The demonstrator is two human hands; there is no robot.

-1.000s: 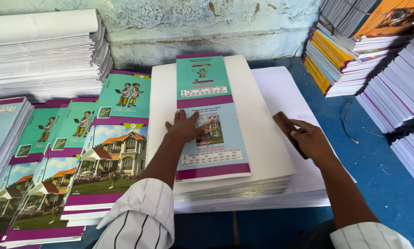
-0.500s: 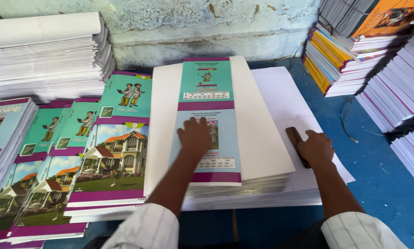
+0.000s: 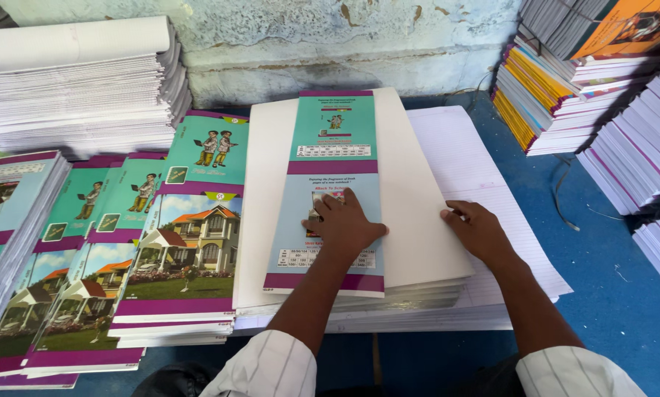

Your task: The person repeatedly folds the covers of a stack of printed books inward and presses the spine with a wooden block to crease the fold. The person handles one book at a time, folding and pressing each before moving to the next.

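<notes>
My left hand (image 3: 344, 224) lies flat, fingers spread, on a long teal and pale blue printed cover sheet (image 3: 333, 132) with purple bands. The sheet lies lengthwise on top of a thick white stack of paper (image 3: 418, 184). My right hand (image 3: 477, 231) rests at that stack's right edge with its fingertips on the top sheet, and nothing shows in it. Under the stack lies a wider pile of lined sheets (image 3: 466, 147).
Overlapping piles of printed covers with house pictures (image 3: 190, 250) fill the left side. A tall heap of white sheets (image 3: 72, 81) sits at the back left. Stacks of bound notebooks (image 3: 550, 95) line the right, on a blue floor (image 3: 609, 242).
My left hand slid down the cover sheet toward me and now presses flat. My right hand came to the stack's right edge; the brown object near it earlier is no longer visible.
</notes>
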